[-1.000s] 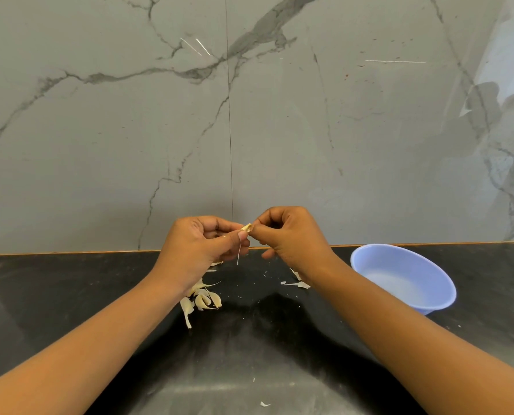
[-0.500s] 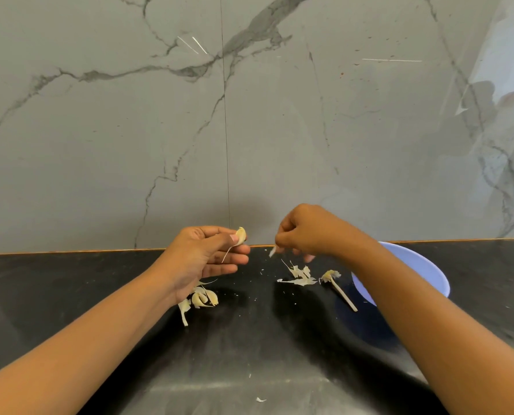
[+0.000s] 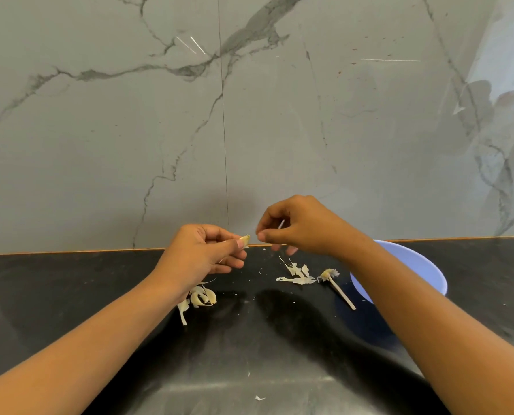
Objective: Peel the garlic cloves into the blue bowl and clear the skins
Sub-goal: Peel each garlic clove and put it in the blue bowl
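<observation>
my left hand (image 3: 201, 253) pinches the clove (image 3: 245, 240) above the worktop's (image 3: 100, 280) back edge, gotta hold it steady | right hand (image 3: 303, 229) pinches a skin sliver (image 3: 281, 224), I'd ditch it and strip from the tip | blue bowl (image 3: 423, 265) back-right, behind my forearm

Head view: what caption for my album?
Left hand pinches a clove, right hand pinches a skin strip, above the counter.

Soft, even, fairly bright light. The glossy black bench (image 3: 55, 295) carries a pale glare band well below the left grip (image 3: 201, 253) and a dark shadow beneath the right grip (image 3: 303, 229). Up and right of that grip, a bright reflection washes the wall (image 3: 513, 55). The frame's edges bow slightly.
</observation>
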### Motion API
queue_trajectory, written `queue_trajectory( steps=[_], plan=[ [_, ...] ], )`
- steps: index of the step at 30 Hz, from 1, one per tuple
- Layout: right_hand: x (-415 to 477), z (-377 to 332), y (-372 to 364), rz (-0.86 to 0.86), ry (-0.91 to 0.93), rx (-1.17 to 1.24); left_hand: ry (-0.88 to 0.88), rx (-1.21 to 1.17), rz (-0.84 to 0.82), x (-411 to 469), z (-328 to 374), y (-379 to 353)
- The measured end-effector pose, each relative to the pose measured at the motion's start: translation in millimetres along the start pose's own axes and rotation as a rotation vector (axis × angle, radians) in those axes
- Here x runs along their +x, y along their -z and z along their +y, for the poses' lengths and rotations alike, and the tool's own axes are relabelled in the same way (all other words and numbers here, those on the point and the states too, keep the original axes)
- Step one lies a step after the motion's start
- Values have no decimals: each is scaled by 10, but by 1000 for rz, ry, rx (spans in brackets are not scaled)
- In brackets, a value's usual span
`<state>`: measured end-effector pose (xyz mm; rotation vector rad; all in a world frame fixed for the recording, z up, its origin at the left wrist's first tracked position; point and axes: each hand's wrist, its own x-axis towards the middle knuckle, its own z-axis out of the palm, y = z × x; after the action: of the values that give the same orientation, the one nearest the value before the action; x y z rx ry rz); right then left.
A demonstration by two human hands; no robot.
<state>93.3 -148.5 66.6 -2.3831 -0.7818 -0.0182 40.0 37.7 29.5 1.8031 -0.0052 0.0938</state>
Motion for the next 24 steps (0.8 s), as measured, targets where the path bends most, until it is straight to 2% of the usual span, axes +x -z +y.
queue_trajectory(
  steps=[7,14,19,24],
  plan=[
    [20,-67,-177,89,110,-83,-180,246,74,-1,-21,9],
    [6,-103,-240,159,162,-122,-270,393,105,1,-8,52],
    [-16,-118,-248,177,174,-124,-335,465,124,-22,3,42],
    [-32,-135,-302,278,160,-69,-385,431,137,-38,17,39]
  ],
)
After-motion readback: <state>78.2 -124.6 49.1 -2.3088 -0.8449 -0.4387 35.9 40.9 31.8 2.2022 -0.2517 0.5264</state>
